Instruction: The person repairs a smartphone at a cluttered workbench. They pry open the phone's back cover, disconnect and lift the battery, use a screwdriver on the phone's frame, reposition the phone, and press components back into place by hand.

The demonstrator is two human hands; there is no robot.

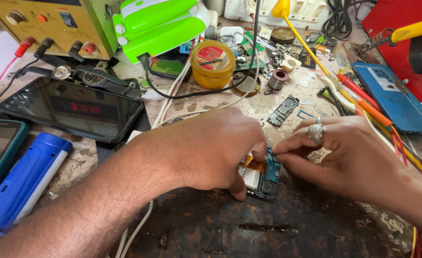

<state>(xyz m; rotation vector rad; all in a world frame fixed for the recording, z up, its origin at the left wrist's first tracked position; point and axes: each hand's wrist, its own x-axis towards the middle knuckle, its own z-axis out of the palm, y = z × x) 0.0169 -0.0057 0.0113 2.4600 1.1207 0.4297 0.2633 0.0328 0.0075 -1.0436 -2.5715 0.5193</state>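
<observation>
Left hand (211, 153) knuckles-up, fingers curled gripping phone board (264, 177); right hand (349, 153) fingertips pinching board's top edge.

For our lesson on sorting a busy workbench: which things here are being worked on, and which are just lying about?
Being worked on:
left hand
right hand
small blue circuit board with orange ribbon strip

Lying about:
yellow tin
black tablet
blue torch
green lamp
solder spool
blue phone cover

Yellow tin (213, 63), black tablet (72, 109), blue torch (27, 182).
</observation>
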